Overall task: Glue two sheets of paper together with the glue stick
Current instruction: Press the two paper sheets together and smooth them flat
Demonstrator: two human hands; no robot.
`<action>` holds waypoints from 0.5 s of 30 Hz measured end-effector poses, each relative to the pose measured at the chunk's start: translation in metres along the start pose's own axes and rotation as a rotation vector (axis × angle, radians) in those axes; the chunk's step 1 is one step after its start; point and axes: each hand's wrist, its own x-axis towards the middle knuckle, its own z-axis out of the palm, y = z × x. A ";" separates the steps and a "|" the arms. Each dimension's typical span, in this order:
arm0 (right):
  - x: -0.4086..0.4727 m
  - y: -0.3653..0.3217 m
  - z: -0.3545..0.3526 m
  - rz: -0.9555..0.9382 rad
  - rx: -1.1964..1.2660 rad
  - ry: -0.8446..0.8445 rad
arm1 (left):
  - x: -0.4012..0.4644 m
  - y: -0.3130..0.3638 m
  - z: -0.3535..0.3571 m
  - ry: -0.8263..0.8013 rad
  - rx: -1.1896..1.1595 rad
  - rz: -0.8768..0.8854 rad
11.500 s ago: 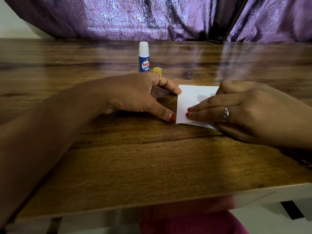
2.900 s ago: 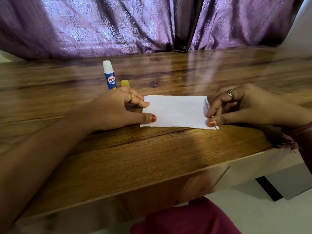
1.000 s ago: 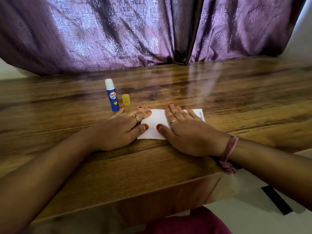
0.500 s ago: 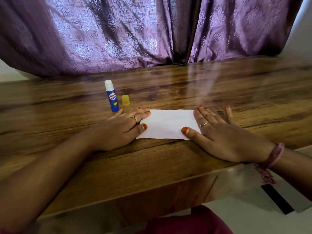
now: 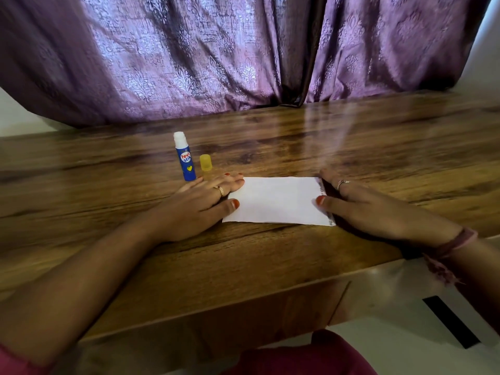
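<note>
Two hands frame the paper (image 5: 278, 201) now, one at each short end. Half a second ago my right hand (image 5: 378, 209) lay flat with fingers fanned over that end; a second ago it was pressed over the middle of the sheet. It has since slid outward, and its thumb rests on the right edge, where a strip of printed text from the lower sheet peeks out past the upper one. The other fingers are loosely bent on the wood beside the paper and hold nothing. My left hand (image 5: 205, 204) has not moved: fingers straight, thumb and fingertips pressing the left edge, nothing gripped. I read that sweep as smoothing the two sheets together, so the bonding looks close to finished, though I cannot see the glue line itself.

The sheets lie flat on the table (image 5: 392, 147), their near edge some way back from the table's front edge, so nothing is about to slip off. The glue stick (image 5: 184, 158) stands upright and uncapped just beyond my left fingers, with its yellow cap (image 5: 206, 162) beside it; a careless lift of that hand could knock either over. To the right and toward the purple curtain (image 5: 243, 55) the wood gives me plenty of room to draw my hands away
</note>
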 end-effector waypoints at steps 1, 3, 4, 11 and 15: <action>0.001 0.001 -0.004 -0.001 0.102 -0.032 | 0.000 0.000 0.000 0.006 -0.005 -0.001; 0.006 0.004 -0.013 -0.028 0.219 -0.081 | 0.000 -0.001 0.001 0.021 -0.025 0.003; 0.008 0.007 -0.017 -0.036 0.247 -0.082 | -0.001 -0.001 0.001 0.033 -0.045 0.008; 0.017 0.020 -0.024 -0.005 0.413 -0.017 | 0.003 -0.008 0.003 0.137 -0.257 0.029; 0.012 0.014 -0.021 -0.116 0.225 0.016 | 0.005 -0.013 0.003 0.160 -0.365 0.045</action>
